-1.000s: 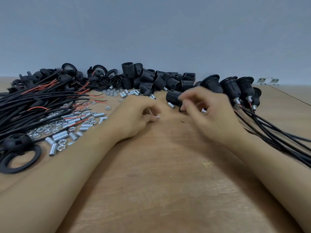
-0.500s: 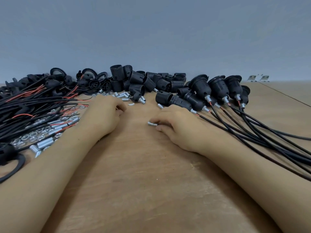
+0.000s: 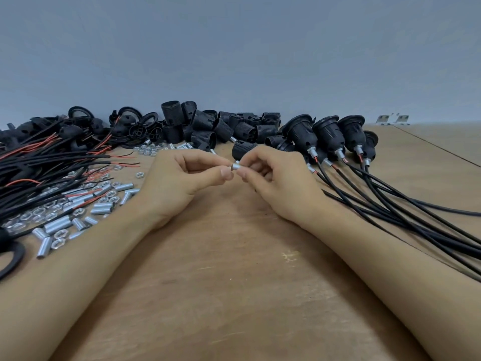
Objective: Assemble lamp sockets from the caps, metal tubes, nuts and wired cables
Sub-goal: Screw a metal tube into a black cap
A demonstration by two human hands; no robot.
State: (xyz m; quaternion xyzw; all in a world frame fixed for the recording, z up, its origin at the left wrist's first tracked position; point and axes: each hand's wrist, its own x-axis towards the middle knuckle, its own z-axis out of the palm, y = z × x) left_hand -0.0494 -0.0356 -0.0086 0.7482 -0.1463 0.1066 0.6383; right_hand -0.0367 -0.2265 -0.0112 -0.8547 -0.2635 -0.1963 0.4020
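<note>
Loose tubes (image 3: 104, 207) and nuts (image 3: 39, 212) sit around 9 o'clock. Dead center, left hand (image 3: 179, 183) and right hand (image 3: 281, 186) both pinch one tube (image 3: 236, 167) by its ends. It looks light, stiff and slick, so I'd grip the sides. Finished sockets (image 3: 328, 136) at 2.

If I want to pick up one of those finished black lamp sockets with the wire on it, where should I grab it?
Probably grab the finished socket round its ribbed black body, coming down from above with thumb on one side and fingers on the other. It lies tilted with its wide rim toward the wall, and the body is the fattest part showing. Don't pull the thin cable; it lies tangled with its neighbours.
</note>
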